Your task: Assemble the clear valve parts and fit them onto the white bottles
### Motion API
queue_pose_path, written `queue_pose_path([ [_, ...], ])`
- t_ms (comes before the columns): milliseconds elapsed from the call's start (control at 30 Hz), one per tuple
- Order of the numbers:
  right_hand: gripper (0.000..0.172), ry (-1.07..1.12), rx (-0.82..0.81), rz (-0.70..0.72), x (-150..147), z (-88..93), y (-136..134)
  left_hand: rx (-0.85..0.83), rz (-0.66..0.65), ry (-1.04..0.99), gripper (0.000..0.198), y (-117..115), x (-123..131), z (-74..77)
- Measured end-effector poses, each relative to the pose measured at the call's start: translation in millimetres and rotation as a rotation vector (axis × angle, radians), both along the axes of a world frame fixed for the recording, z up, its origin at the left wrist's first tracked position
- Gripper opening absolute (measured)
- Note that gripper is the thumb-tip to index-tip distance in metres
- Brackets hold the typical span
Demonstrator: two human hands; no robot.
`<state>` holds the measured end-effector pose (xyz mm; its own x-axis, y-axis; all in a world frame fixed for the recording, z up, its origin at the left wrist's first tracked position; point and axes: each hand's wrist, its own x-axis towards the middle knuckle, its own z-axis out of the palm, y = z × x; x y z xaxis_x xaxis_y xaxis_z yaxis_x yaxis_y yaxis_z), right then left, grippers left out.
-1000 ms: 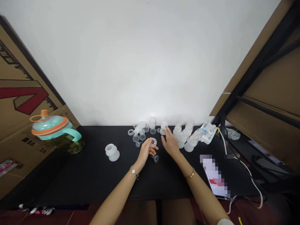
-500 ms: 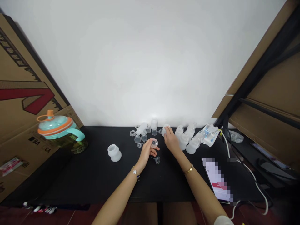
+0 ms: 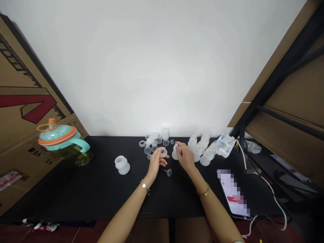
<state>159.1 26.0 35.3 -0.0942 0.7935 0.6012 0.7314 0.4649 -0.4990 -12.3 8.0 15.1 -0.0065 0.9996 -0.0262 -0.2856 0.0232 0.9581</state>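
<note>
My left hand (image 3: 156, 164) is closed on a clear round cap (image 3: 163, 153), held between thumb and fingers above the black table. To its right, my right hand (image 3: 185, 156) grips a small white bottle (image 3: 175, 152) by its upper part. A clear funnel-shaped piece (image 3: 168, 172) lies below my left hand. Behind the hands are several clear cups and rings (image 3: 147, 149) and a white cylinder (image 3: 165, 133). Another white bottle (image 3: 122, 165), with an open top, is at the left. Several white bottles with clear tops (image 3: 209, 156) are grouped right of my right hand.
A teal and orange jug (image 3: 60, 138) is by a cardboard box (image 3: 15, 135) on the left. On the right are a phone (image 3: 234, 195), white cables (image 3: 272, 189), a white and blue packet (image 3: 225, 145) and a black shelf frame (image 3: 275, 76).
My right hand has brought the small white bottle nearer to me and a little left, closer to my left hand. My left hand still holds the clear cap, slightly shifted left.
</note>
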Motion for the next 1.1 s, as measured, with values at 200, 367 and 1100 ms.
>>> queue_pose_path([
  [200, 0.034, -0.038, 0.041, 0.135, -7.1, -11.1, -12.6, 0.028, 0.067, -0.032, 0.063, 1.3, -3.3, -0.1],
  [367, 0.035, -0.050, 0.018, 0.203, -11.4, -14.1, -16.3, 0.035, 0.100, -0.039, 0.064, 3.1, -5.1, -1.3],
  [1100, 0.028, -0.060, 0.107, 0.075, -17.8, -24.1, -14.3, -0.034, 0.079, -0.114, 0.063, 2.7, -5.4, -3.7],
])
